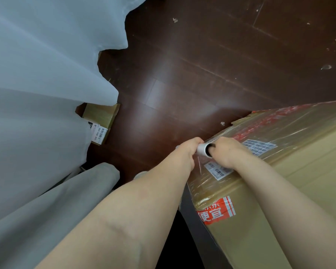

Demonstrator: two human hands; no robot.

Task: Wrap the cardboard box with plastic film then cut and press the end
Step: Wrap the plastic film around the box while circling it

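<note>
A large cardboard box (291,191) with red tape and barcode labels fills the lower right. Clear plastic film (279,129) lies stretched over its far end and corner. At the box's left edge I hold the film roll (203,149), a white tube. My left hand (186,152) grips the roll's left end. My right hand (224,152) holds the right end, with fingers hooked into the open core. Most of the roll is hidden between the two hands.
A dark wooden floor (202,65) with scattered scraps spreads beyond the box. A pale curtain (37,94) hangs on the left, partly covering a small labelled cardboard box (103,121). A grey trouser leg (52,200) shows at the lower left.
</note>
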